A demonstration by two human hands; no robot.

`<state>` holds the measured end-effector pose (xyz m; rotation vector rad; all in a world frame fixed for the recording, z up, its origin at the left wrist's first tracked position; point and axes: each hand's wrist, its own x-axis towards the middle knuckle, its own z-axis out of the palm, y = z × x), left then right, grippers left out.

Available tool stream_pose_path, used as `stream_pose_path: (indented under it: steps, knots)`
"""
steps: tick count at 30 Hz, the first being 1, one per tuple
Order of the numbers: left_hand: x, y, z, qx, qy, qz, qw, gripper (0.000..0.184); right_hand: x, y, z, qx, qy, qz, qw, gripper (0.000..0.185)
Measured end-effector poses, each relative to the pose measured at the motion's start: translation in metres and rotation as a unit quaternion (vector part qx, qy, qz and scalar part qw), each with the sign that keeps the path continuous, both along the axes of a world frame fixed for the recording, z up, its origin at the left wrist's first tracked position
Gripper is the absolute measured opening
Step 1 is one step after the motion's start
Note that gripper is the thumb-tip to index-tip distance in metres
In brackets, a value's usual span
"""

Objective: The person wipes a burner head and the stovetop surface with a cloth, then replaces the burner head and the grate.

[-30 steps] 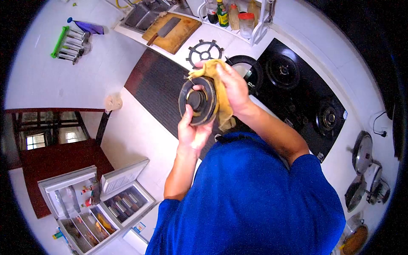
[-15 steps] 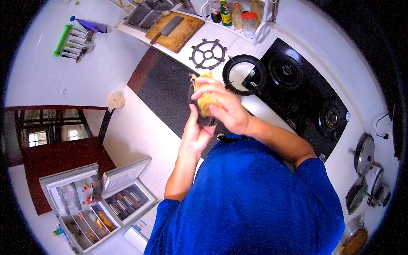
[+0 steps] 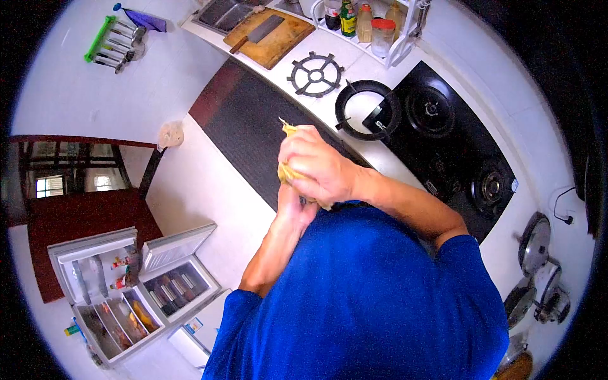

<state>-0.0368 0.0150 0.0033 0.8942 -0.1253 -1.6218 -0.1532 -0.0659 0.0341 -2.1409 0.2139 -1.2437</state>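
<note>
My right hand [image 3: 320, 163] is closed around a crumpled yellow cloth [image 3: 286, 172], bits of which stick out above and below the fingers. Close beneath it, my left hand [image 3: 295, 204] is curled up against the cloth and the right hand. Its fingers are mostly hidden, and what it grips is covered from view. Both hands are in front of my blue shirt, above the dark floor mat [image 3: 247, 133].
A black stove [image 3: 453, 139] with a loose black ring [image 3: 345, 120] at its corner is to the right. Ahead on the counter are a pan support [image 3: 315, 75], a cutting board [image 3: 285, 44] with a cleaver [image 3: 265, 30], and a bottle rack [image 3: 396, 54]. An open fridge [image 3: 145, 278] stands lower left.
The right hand has closed more tightly over the cloth and moved slightly down. A dark round piece seen behind the cloth earlier is now hidden. My left hand has shifted lower, and the view has turned slightly.
</note>
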Motion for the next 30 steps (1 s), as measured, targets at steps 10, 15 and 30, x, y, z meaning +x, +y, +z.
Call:
stream_pose_path:
  steps: [10, 15, 30]
  knots:
    - [-0.009, -0.005, 0.014, 0.000, -0.155, 0.002, 0.988, 0.044, -0.006, -0.017, -0.012, 0.587, -0.209, 0.145, 0.769, 0.034]
    - [-0.001, -0.016, 0.020, 0.034, -0.088, 0.048, 0.994, 0.045, -0.029, 0.000, 0.010, 0.342, -0.069, 0.112, 0.931, 0.039]
    - [-0.011, -0.029, 0.004, -0.076, -0.225, 0.145, 0.961, 0.029, -0.005, 0.006, 0.016, 0.203, -0.027, -0.122, 0.971, 0.013]
